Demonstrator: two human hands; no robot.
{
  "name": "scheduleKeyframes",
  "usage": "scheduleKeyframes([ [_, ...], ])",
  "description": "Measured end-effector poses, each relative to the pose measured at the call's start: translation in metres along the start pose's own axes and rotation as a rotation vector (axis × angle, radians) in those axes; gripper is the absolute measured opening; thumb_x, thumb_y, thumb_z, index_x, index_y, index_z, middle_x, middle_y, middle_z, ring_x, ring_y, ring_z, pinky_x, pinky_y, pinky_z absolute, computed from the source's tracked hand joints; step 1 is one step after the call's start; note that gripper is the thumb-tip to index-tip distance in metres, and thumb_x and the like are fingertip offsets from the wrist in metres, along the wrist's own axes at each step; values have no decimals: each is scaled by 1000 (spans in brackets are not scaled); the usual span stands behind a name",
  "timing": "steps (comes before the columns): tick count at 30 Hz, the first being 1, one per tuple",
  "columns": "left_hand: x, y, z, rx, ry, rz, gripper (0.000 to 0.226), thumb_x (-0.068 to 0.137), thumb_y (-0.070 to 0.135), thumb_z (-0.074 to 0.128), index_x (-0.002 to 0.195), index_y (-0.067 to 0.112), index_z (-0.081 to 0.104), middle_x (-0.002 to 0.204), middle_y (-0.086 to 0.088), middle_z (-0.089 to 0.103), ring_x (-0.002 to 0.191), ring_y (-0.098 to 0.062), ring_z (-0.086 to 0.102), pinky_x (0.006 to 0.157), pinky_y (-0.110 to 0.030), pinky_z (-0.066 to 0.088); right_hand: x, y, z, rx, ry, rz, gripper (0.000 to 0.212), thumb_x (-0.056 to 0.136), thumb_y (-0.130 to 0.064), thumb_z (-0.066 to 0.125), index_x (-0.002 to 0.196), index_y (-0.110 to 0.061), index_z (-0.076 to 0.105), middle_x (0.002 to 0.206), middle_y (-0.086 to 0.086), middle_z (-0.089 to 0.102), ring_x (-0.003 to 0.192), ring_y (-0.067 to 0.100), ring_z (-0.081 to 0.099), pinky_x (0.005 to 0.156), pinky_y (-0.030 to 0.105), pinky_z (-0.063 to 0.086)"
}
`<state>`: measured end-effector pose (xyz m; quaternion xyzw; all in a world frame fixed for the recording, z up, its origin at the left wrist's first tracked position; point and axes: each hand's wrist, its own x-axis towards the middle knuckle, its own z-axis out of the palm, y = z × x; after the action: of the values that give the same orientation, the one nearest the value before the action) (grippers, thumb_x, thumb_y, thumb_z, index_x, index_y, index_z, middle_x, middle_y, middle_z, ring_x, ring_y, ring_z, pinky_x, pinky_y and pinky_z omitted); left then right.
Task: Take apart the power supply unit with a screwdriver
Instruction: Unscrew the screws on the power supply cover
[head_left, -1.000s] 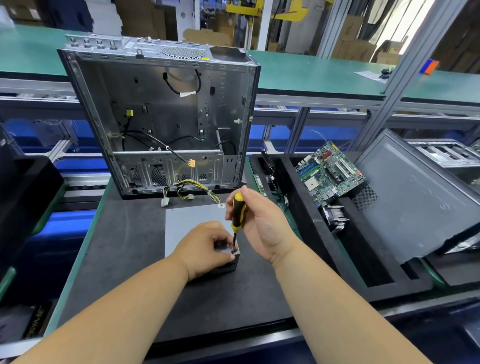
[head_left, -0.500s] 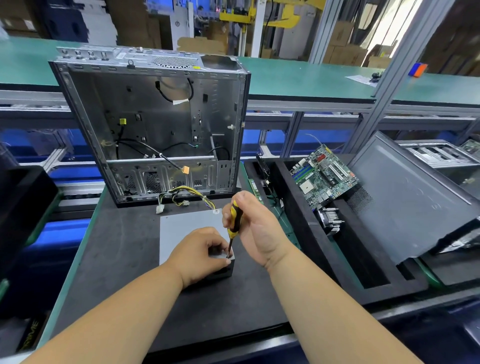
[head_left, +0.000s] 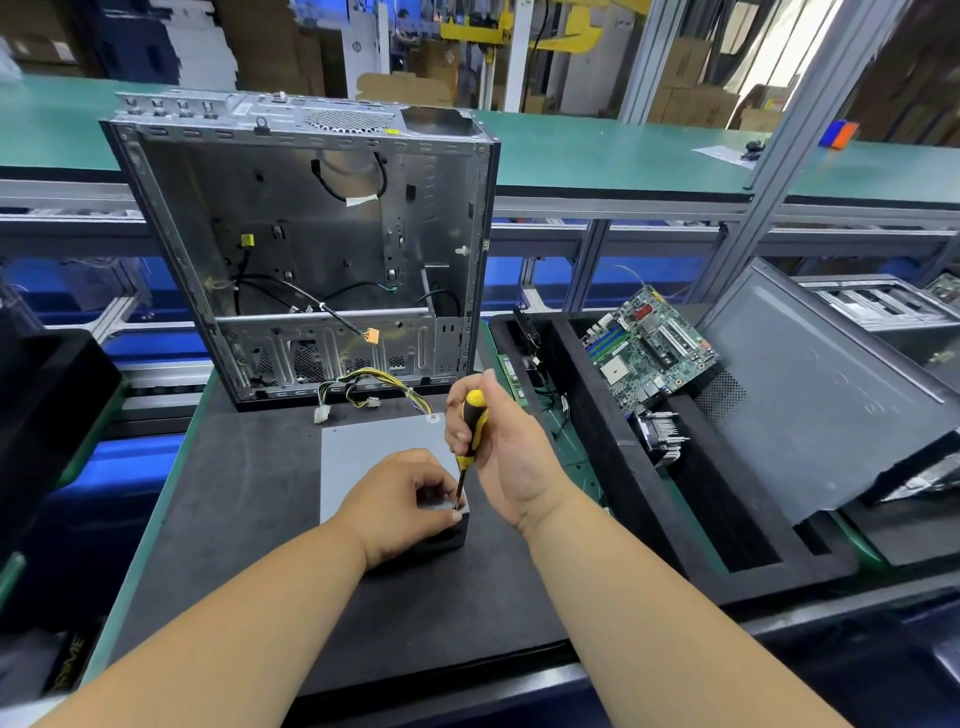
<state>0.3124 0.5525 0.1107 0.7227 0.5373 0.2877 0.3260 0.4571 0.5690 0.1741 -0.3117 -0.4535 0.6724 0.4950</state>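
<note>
Nothing moved, right hand (head_left: 511, 457) holds screwdriver (head_left: 471, 434) on power supply (head_left: 374, 457)

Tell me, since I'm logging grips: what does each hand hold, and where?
Right hand grips the screwdriver by its yellow-black handle; left hand holds the power supply unit at its near right corner.

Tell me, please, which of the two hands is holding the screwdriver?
The right hand grips the yellow-and-black screwdriver; the left hand only steadies the grey power supply unit.
</note>
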Motion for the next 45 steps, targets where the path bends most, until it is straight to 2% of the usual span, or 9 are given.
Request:
scheduleKeyframes([
  [6,0,-2,1,6,-5,19,17,71,20,82,71,30,69,81,9,59,79,-5,57,81,-33,51,-2,1,-6,-22,16,-11,15,91,-30,53,85,-18,45,68,1,51,64,16,43,60,25,36],
  [11,1,-5,1,13,-4,17,26,71,21,83,67,39,64,80,12,58,81,-5,58,79,-30,51,-1,-3,-12,-7,5,-19,15,94,-25,51,84,-15,52,78,0,55,68,17,50,68,26,42],
  [17,2,-5,2,16,8,10,27,70,25,82,65,42,63,80,16,58,81,-4,57,78,-28,50,-1,-3,-11,26,-12,-31,29,99,-26,46,93,-8,68,74,3,56,68,17,53,70,25,45],
  [23,1,-5,2,0,-8,11,20,71,22,81,70,36,67,84,11,60,85,-6,60,83,-34,52,-3,2,-9,74,-41,-33,40,101,-36,36,110,-7,61,69,2,45,65,14,39,63,22,37],
  [28,2,-8,4,25,7,33,26,72,21,82,66,39,64,81,20,57,83,-1,56,76,-22,46,-4,2,-11,57,-10,-14,19,98,-31,45,92,-14,43,70,0,48,63,14,42,63,22,38],
  [32,2,-9,5,72,16,42,27,72,26,80,64,41,60,81,16,57,85,-1,54,77,-22,46,-2,1,-13,20,-34,-8,18,97,-26,50,87,-12,46,78,4,54,69,17,50,68,24,44],
  [35,2,-9,5,78,20,42,27,72,29,80,63,41,58,83,13,59,87,-3,55,80,-25,48,0,-1,-13,-7,-55,12,22,95,-29,51,92,-7,56,82,5,59,73,18,56,76,28,48],
  [38,2,-10,4,78,9,35,30,69,28,83,66,43,57,84,15,57,89,1,52,80,-21,45,1,-3,-11,-27,-61,27,30,95,-31,47,93,-5,61,79,6,58,73,19,56,72,25,49],
  [45,1,-8,2,-16,-3,10,28,68,21,86,72,37,64,84,11,58,82,-4,57,81,-32,51,1,0,-5,82,-45,71,45,104,-36,32,84,-5,57,64,4,41,61,15,36,64,24,35],
])
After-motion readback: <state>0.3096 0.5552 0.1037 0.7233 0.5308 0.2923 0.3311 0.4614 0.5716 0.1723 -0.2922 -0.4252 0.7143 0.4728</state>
